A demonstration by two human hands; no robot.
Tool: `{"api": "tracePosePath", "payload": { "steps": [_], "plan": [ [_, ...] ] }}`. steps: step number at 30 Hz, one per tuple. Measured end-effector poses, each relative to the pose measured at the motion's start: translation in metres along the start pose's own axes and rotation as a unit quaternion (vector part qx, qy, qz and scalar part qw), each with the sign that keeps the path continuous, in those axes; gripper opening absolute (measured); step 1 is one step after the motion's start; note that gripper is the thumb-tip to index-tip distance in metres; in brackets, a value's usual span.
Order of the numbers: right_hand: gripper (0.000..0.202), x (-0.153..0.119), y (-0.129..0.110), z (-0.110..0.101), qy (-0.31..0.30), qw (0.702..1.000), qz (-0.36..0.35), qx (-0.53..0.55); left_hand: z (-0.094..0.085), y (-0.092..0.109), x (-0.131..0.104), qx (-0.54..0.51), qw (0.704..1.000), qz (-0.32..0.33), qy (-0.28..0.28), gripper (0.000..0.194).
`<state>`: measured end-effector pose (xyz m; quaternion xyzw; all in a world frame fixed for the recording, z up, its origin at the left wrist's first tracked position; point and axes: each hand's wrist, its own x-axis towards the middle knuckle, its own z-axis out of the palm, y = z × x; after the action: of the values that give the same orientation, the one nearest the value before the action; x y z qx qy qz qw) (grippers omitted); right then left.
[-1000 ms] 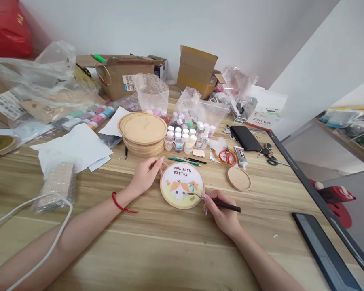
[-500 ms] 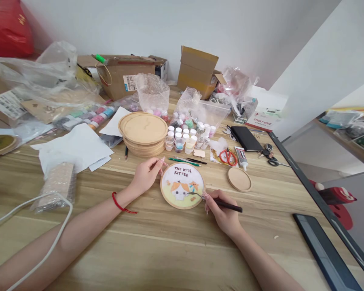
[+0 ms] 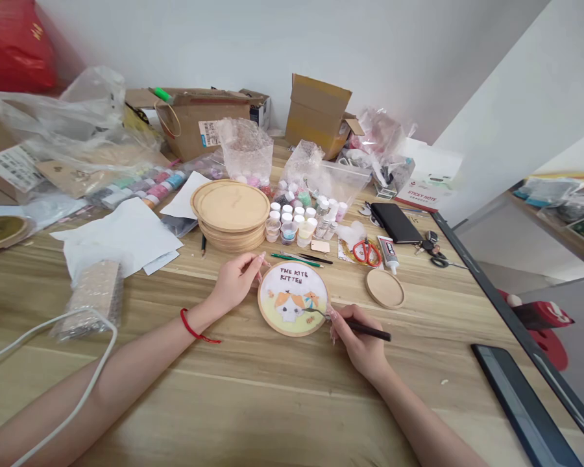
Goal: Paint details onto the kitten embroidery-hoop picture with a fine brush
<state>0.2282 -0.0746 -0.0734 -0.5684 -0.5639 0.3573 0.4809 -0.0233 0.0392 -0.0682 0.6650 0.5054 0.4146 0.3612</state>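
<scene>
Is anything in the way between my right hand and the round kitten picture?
Nothing visible is. The right hand is at the right edge of the round kitten picture, its dark-handled tool reaching over the surface.

Thin red cord bracelet (image 3: pixel 193 333)

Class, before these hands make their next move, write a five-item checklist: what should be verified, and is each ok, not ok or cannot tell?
1. Black-handled tool gripped in the right hand: ok.
2. Tool's tip touching the round kitten picture: cannot tell; it is over the picture, but contact is unclear.
3. Left hand beside the picture's rim: ok; how firmly it steadies it, cannot tell.
4. Red-handled scissors away from both hands: ok.
5. Table uncluttered behind the picture: not ok; small jars crowd there.
</scene>
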Motion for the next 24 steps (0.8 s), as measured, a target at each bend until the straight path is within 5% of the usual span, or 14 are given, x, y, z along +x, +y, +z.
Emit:
{"api": "tracePosePath", "payload": {
  "steps": [24],
  "plan": [
    [0.034,-0.0013,-0.0033,0.0006,0.033,0.999,-0.009,0.002,-0.0003,-0.002,0.0,0.01,1.0,0.003,-0.007,0.042]
  ]
}}
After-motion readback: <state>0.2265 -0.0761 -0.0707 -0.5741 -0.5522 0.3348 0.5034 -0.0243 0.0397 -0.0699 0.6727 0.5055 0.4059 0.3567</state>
